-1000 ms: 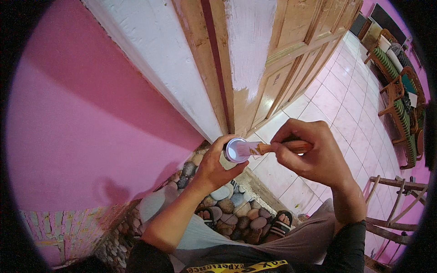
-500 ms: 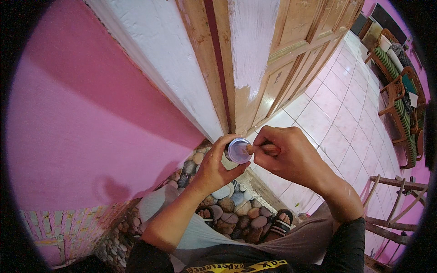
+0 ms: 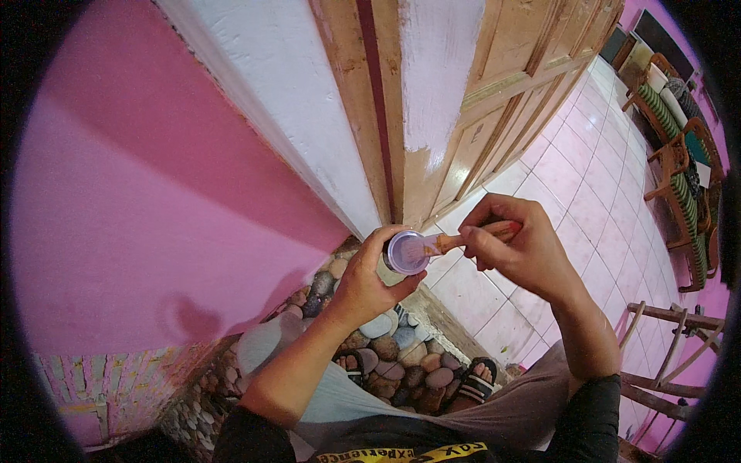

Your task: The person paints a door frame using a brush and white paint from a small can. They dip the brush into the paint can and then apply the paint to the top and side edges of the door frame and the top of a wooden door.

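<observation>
My left hand [image 3: 369,279] is wrapped round a small round paint pot [image 3: 407,252], its open mouth facing up. Whitish paint shows inside. In my right hand [image 3: 523,245] is a paintbrush [image 3: 451,242], gripped by its wooden handle with a red end. The bristles reach over the rim into the pot's mouth. Just beyond the hands stands a wooden door [image 3: 509,69], bare brown except for a strip of white paint [image 3: 440,69] along its edge. That strip ends raggedly low down, with bare wood beneath it. A white-painted door frame [image 3: 285,100] is beside it.
A pink wall [image 3: 154,193] fills the left. Rounded stones [image 3: 413,353] lie underfoot, bordered by a threshold edge [image 3: 455,328]. Pale tiles [image 3: 571,177] stretch to the right, with striped-cushion chairs [image 3: 679,185] at the far right and a wooden rack [image 3: 671,347] near my right elbow.
My right hand has drawn back up and to the right, lifting the brush partly out of the pot, so more of its head shows. My left hand holds the pot almost where it was.
</observation>
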Tool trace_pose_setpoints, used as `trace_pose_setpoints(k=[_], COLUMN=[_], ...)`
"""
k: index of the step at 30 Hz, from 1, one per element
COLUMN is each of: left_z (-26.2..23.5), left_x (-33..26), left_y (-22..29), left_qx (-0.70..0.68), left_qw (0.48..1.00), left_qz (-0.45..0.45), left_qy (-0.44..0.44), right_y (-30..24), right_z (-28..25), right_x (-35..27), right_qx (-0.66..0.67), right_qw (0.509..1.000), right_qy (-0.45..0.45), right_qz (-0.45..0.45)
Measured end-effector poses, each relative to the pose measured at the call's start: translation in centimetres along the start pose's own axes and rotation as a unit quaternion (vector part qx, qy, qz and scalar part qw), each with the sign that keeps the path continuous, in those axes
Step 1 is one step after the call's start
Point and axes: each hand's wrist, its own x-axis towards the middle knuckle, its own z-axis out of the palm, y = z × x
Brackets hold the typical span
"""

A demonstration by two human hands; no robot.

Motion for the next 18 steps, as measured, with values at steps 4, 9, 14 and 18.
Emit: trace_pose_setpoints(k=[4,9,14,18], left_z=[0.0,-0.2,-0.3,0.0], left_x=[0.2,0.4,0.5,0.4], left_y=[-0.1,-0.7,-0.8,-1.1], left_qx=[-0.017,-0.034,-0.044,-0.043], left_qw=[0.999,0.999,0.998,0.998], left_qz=[-0.025,-0.009,-0.026,-0.028], left_qy=[0.011,0.033,0.032,0.043], right_y=[2.3,4.8,6.4,6.9], right_z=[-1.1,-2.2,-3.0,-3.3], right_x=[1.2,2.0,2.4,2.4], right_qx=[0.131,0.234,0.313,0.368], right_qw=[0.989,0.967,0.939,0.92], right_qy=[-0.021,-0.027,-0.061,-0.081], right_qz=[0.058,0.102,0.13,0.106])
